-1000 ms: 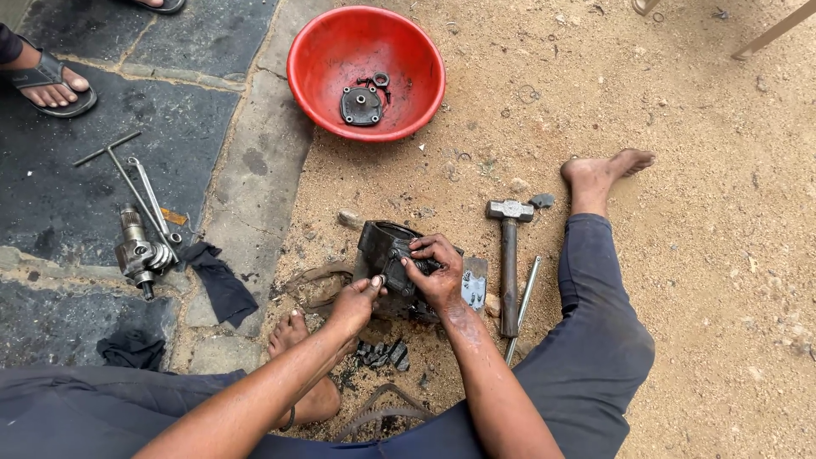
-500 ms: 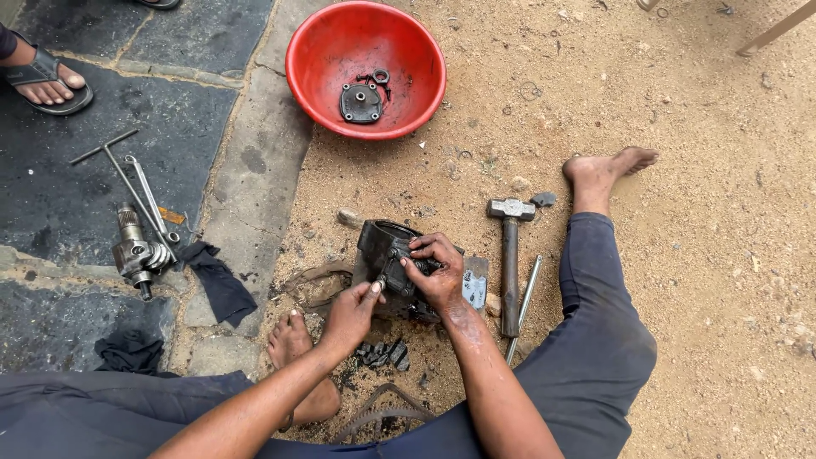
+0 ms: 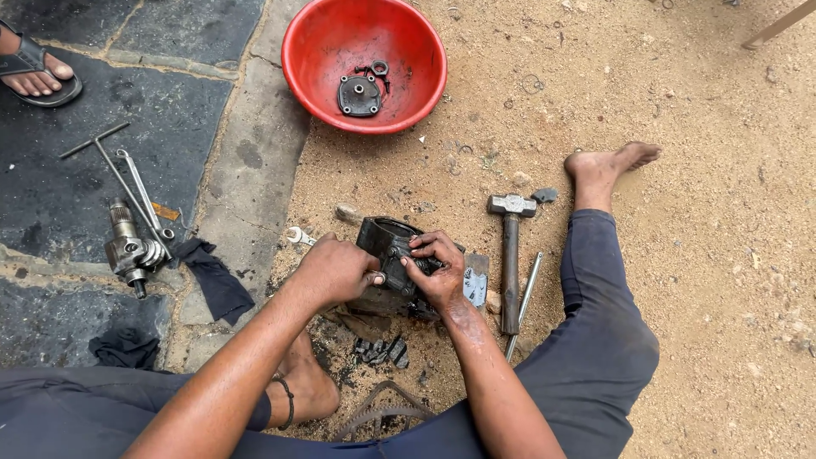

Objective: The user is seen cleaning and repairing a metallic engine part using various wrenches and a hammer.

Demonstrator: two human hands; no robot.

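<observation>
Dark metal housing (image 3: 393, 255) sits on the sandy ground at centre frame, between the seated person's legs. Left hand (image 3: 336, 270) now lies closed against its left flank; half a second ago it hung just below, so the part is now braced from both sides. Right hand (image 3: 438, 270) grips the housing's right edge, fingers curled over its top rim.

Count, outward:
- one hammer (image 3: 510, 255), right of housing
- one thin rod (image 3: 523, 302) beside the hammer
- one red basin (image 3: 364, 61), top centre, holding a round cover plate (image 3: 359, 93)
- one T-handle wrench (image 3: 115, 174), left, on stone paving
- one geared shaft assembly (image 3: 129, 248) below it
- two dark rags (image 3: 212, 276), lower left
</observation>
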